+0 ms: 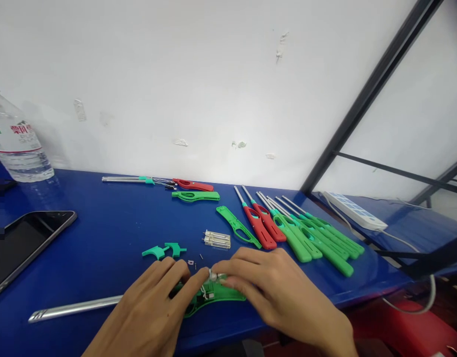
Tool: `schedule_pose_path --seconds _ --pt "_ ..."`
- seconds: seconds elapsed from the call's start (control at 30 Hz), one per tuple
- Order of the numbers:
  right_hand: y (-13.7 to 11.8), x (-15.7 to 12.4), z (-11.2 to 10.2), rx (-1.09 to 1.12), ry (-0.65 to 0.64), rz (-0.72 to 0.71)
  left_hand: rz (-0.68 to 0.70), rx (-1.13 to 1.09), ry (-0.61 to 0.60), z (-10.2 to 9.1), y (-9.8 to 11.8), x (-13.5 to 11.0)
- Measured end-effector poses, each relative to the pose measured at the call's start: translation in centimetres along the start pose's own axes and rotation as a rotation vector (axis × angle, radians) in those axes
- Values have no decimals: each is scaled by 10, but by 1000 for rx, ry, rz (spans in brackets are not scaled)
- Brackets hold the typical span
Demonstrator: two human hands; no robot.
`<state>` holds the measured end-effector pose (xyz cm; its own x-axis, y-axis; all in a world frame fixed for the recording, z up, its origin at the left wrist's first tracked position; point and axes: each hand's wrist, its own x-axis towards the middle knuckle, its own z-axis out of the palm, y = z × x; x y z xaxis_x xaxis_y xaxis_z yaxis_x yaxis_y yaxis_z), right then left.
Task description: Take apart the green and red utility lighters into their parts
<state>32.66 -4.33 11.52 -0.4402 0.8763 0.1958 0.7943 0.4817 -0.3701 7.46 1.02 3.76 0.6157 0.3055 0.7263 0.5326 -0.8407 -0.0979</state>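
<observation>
An opened green lighter casing [224, 292] lies near the table's front edge, its inside facing up. A silver metal tube [75, 308] runs out from it to the left, passing under my left hand. My left hand [150, 297] closes over the casing's left part, its index fingertip against a small clear plastic part. My right hand [265, 282] pinches that clear part [215, 275] above the casing; most of it is hidden by the fingers. White wire and a small white piece show inside the casing. Two teal triggers [164, 251] and tiny metal bits [191, 262] lie just beyond.
Clear fuel tanks [217, 239] and a loose green casing half [238, 227] lie mid-table. Several assembled lighters [306, 233] rest at right; tubes [126, 179] and casing halves [196, 196] lie at the back. A phone [23, 243], bottle [22, 144] and power strip [357, 210] flank them.
</observation>
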Motion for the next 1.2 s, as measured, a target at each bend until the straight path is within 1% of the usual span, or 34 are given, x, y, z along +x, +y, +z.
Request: schedule_pose_path --seconds 0.13,0.23,0.3,0.37,0.43,0.53,0.63,0.73,1.0,1.2 --pt "-4 2 5 4 -18 4 23 -50 -22 -1 1 3" --pt "-5 2 6 14 -25 0 -28 -85 24 7 4 -1" --pt "-5 1 6 21 -31 -7 -63 -107 26 13 6 -3" --pt "-6 1 5 22 -29 -11 -60 -123 17 14 6 -3" --pt "-6 2 5 22 -29 -12 -58 -141 29 11 5 0" --pt "-6 3 5 26 -32 -14 -20 -156 -4 3 2 4" --pt "-6 3 6 39 -33 -12 1 -134 -1 -1 0 7" --pt "-5 3 7 45 -36 -8 -8 -131 22 -1 0 9" --pt "-3 3 7 49 -75 -26 -15 -167 13 -2 -1 9" --pt "-2 2 7 48 -72 -25 -29 -147 -1 -1 -1 5"
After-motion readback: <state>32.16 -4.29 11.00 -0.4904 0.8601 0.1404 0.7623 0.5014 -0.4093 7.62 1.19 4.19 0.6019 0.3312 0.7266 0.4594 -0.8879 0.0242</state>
